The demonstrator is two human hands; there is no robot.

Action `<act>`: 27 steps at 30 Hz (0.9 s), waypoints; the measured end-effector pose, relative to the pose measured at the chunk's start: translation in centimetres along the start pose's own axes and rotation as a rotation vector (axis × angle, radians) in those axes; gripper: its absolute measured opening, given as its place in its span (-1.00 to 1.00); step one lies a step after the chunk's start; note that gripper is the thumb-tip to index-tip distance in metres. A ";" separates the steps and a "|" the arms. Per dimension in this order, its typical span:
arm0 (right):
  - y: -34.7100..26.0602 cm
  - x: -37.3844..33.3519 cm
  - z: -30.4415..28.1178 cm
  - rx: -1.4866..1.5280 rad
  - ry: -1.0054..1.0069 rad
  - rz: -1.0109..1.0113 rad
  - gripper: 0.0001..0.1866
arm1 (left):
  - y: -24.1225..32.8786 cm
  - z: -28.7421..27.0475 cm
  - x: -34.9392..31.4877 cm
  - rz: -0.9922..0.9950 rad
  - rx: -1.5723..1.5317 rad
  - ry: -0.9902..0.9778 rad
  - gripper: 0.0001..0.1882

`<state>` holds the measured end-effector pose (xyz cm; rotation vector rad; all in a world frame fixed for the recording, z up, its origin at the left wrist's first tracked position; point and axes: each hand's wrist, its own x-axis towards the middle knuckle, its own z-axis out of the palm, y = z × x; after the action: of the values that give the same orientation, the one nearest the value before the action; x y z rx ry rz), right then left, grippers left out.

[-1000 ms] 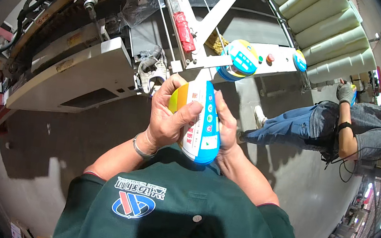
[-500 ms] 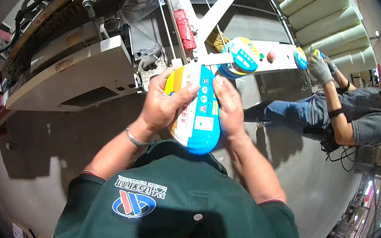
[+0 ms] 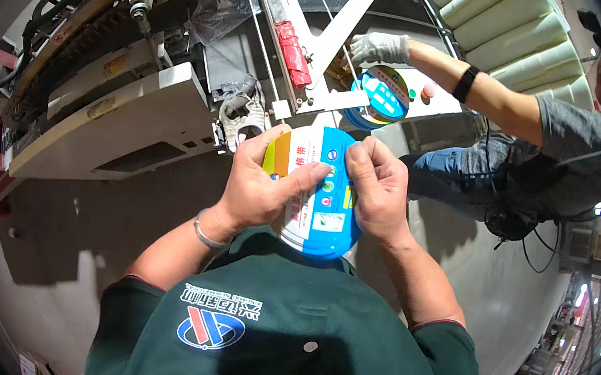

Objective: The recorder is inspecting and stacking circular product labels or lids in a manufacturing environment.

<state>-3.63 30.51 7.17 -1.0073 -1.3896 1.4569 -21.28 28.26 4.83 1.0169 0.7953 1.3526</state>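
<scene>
In front of my chest, a round stack of printed discs [image 3: 320, 239], blue, white and yellow-orange, is held between both hands. My left hand [image 3: 259, 182] grips its left side, thumb lying across the printed face. At the upper right edge, my right hand [image 3: 380, 190] is closed with its thumb on the rim and its fingers curled. A second pile of similar discs [image 3: 384, 98] sits beyond, at the end of a white machine arm. Over that pile reaches a co-worker's gloved hand [image 3: 379, 48].
A large white machine body [image 3: 120, 118] spans the left. Work gloves [image 3: 246, 112] lie on the machine near my left hand. A red-wrapped bar [image 3: 293, 54] is ahead. Red button [image 3: 428, 90] and green button [image 3: 412, 94] are beside the pile. A co-worker [image 3: 579, 148] stands at right.
The stack in my hands has come slightly nearer and to the right, and my right fingers have curled more. The co-worker's gloved hand has moved left, over the pile on the machine.
</scene>
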 end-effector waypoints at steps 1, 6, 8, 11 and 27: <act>-0.4 -0.1 0.3 0.139 -0.035 0.042 -0.70 | 0.1 0.8 -0.3 0.061 -0.121 0.048 -0.74; 1.3 0.6 4.0 0.479 0.245 0.278 -0.67 | -1.6 -0.2 1.2 -0.061 -0.389 0.049 -0.75; 1.9 1.3 0.8 0.069 0.139 0.096 -0.69 | -0.6 -0.9 1.6 -0.060 -0.062 0.016 -0.75; -1.6 -0.1 0.6 -0.111 0.002 -0.104 -0.70 | 1.6 -0.6 0.0 0.069 0.213 -0.039 -0.76; -0.1 0.1 1.8 0.343 0.173 0.215 -0.67 | 0.0 1.7 1.4 -0.033 -0.296 0.061 -0.59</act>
<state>-5.34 30.07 7.32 -1.0527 -0.8908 1.6532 -19.56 29.43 5.61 0.7299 0.6311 1.4290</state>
